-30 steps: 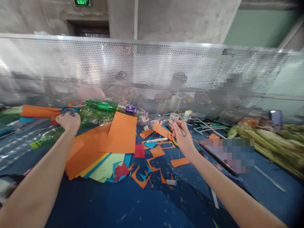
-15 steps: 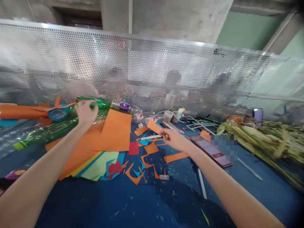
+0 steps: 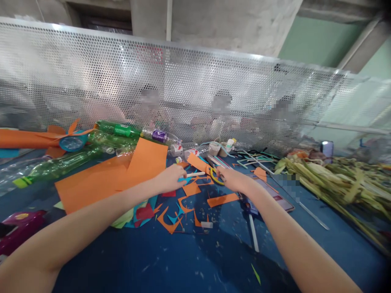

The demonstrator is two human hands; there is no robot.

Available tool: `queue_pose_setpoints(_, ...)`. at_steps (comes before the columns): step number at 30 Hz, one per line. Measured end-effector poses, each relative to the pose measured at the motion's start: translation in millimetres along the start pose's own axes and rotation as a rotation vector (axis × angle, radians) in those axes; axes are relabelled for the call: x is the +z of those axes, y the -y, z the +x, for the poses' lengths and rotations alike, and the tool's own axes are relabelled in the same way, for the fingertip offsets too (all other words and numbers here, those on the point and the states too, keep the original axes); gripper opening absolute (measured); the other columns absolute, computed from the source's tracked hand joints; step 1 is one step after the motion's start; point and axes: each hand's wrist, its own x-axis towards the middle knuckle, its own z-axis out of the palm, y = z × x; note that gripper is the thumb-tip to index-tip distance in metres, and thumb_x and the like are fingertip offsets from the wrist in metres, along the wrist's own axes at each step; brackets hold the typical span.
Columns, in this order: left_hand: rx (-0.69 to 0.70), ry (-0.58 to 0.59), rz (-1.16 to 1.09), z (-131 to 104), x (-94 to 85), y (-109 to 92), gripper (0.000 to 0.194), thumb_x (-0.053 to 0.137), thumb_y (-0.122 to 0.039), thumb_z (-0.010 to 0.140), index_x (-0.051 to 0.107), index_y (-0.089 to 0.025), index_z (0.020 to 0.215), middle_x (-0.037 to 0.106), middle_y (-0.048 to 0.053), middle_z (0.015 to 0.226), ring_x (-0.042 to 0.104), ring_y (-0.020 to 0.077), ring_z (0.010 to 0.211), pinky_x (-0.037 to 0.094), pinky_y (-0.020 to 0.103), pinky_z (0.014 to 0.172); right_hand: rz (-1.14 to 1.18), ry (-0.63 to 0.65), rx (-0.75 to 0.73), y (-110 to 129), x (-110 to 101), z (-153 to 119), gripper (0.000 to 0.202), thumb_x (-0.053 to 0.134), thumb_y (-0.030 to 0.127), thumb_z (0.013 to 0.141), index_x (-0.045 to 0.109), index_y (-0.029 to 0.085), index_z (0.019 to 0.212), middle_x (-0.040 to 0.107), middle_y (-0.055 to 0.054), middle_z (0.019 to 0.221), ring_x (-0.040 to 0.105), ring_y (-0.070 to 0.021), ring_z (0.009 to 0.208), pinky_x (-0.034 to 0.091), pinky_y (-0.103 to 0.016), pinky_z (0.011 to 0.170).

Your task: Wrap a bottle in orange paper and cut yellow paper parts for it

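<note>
My left hand (image 3: 171, 178) is over the paper scraps, its thumb and fingers closed around the near end of a short white stick (image 3: 197, 174). Just to its right, my right hand (image 3: 231, 179) has its fingers closed at a yellow loop (image 3: 216, 178) that looks like a scissors handle; the rest of it is hidden. An orange paper strip (image 3: 197, 162) lies beyond the stick. Cut orange scraps (image 3: 192, 189) and blue scraps are scattered below both hands. Large orange sheets (image 3: 149, 160) are behind my left forearm.
Green plastic bottles (image 3: 67, 162) and clear ones line the back left, before a perforated metal screen (image 3: 195, 85). A phone (image 3: 276, 195) lies beyond my right forearm. Dried husks (image 3: 330, 179) are heaped at right. A purple object (image 3: 23, 232) sits at lower left. People are visible through the screen.
My left hand has come down and right from the green bottles to the white stick. My right hand has shifted slightly right, away from the stick, and the yellow loop now shows.
</note>
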Motion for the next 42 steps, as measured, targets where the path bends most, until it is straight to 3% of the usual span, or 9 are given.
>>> queue_pose_setpoints(6, 0.098, 0.103, -0.125, 12, 3.6, -32, 0.017, 0.051, -0.022, 0.078, 0.064, -0.016, 0.086, 0.064, 0.006, 0.085, 0.057, 0.019, 0.081, 0.042, 0.028, 0.071, 0.084, 0.028, 0.022, -19, -13, -3, 0.03, 0.046, 0.003, 0.069, 0.054, 0.023, 0.089, 0.057, 0.0, 0.063, 0.053, -0.0154, 0.053, 0.03, -0.024, 0.048)
queue_pose_setpoints(11, 0.221, 0.407, -0.405, -2, -1.9, -73, 0.031, 0.065, -0.043, 0.07, 0.062, -0.021, 0.092, 0.062, 0.002, 0.082, 0.057, 0.0149, 0.072, 0.041, 0.021, 0.058, 0.281, 0.16, -0.093, -30, -22, -11, 0.019, 0.047, 0.011, 0.074, 0.053, 0.025, 0.086, 0.063, 0.001, 0.077, 0.06, -0.0124, 0.055, 0.038, -0.021, 0.048)
queue_pose_setpoints(15, 0.294, 0.428, -0.266, -14, 4.8, -95, 0.01, 0.066, -0.02, 0.07, 0.059, -0.017, 0.077, 0.06, 0.002, 0.073, 0.055, 0.0152, 0.07, 0.038, 0.022, 0.058, 0.487, 0.29, -0.199, -24, -30, -19, 0.037, 0.054, 0.014, 0.069, 0.049, 0.025, 0.104, 0.065, 0.002, 0.075, 0.059, -0.0126, 0.053, 0.038, -0.02, 0.044)
queue_pose_setpoints(19, 0.112, 0.337, -0.441, -12, 2.1, -83, 0.006, 0.056, -0.018, 0.076, 0.06, -0.018, 0.081, 0.062, 0.002, 0.078, 0.056, 0.0134, 0.069, 0.041, 0.022, 0.059, 0.6, 0.312, -0.28, -6, -45, -28, 0.047, 0.055, 0.024, 0.075, 0.043, 0.025, 0.121, 0.068, -0.001, 0.083, 0.058, -0.0122, 0.06, 0.041, -0.021, 0.051)
queue_pose_setpoints(22, -0.112, 0.174, -0.683, -7, -4.7, -57, 0.011, 0.054, -0.025, 0.079, 0.058, -0.019, 0.086, 0.063, 0.002, 0.084, 0.059, 0.014, 0.074, 0.045, 0.025, 0.069, 0.635, 0.227, -0.316, 6, -53, -32, 0.031, 0.049, 0.038, 0.081, 0.056, 0.023, 0.107, 0.067, -0.003, 0.082, 0.055, -0.0124, 0.062, 0.04, -0.023, 0.054)
queue_pose_setpoints(25, -0.329, 0.044, -0.96, -7, -3.8, -33, 0.017, 0.055, -0.031, 0.08, 0.056, -0.018, 0.09, 0.063, 0.003, 0.082, 0.061, 0.0144, 0.077, 0.047, 0.029, 0.076, 0.636, 0.153, -0.317, 16, -54, -32, 0.029, 0.047, 0.044, 0.082, 0.063, 0.021, 0.092, 0.062, -0.001, 0.069, 0.047, -0.0109, 0.054, 0.035, -0.023, 0.049)
queue_pose_setpoints(29, -0.345, -0.059, -1.098, -11, 4.6, -20, 0.014, 0.058, -0.03, 0.079, 0.057, -0.019, 0.086, 0.062, 0.002, 0.083, 0.06, 0.0139, 0.079, 0.047, 0.031, 0.08, 0.615, 0.045, -0.309, 29, -47, -29, 0.025, 0.049, 0.041, 0.082, 0.063, 0.021, 0.087, 0.058, 0.001, 0.067, 0.046, -0.0103, 0.054, 0.033, -0.023, 0.048)
queue_pose_setpoints(36, -0.336, -0.049, -1.137, -15, -0.1, -26, 0.014, 0.059, -0.029, 0.078, 0.058, -0.018, 0.087, 0.064, 0.003, 0.083, 0.06, 0.0137, 0.081, 0.045, 0.033, 0.082, 0.63, -0.021, -0.3, 37, -45, -26, 0.024, 0.05, 0.039, 0.081, 0.061, 0.02, 0.087, 0.063, -0.002, 0.081, 0.056, -0.0144, 0.072, 0.04, -0.026, 0.063)
queue_pose_setpoints(42, -0.325, -0.035, -1.122, -17, -1.3, -25, 0.018, 0.06, -0.031, 0.078, 0.057, -0.018, 0.09, 0.064, 0.003, 0.084, 0.06, 0.0136, 0.08, 0.046, 0.032, 0.082, 0.636, -0.002, -0.3, 37, -40, -23, 0.023, 0.05, 0.039, 0.081, 0.061, 0.02, 0.087, 0.064, -0.003, 0.085, 0.057, -0.0158, 0.075, 0.042, -0.027, 0.065)
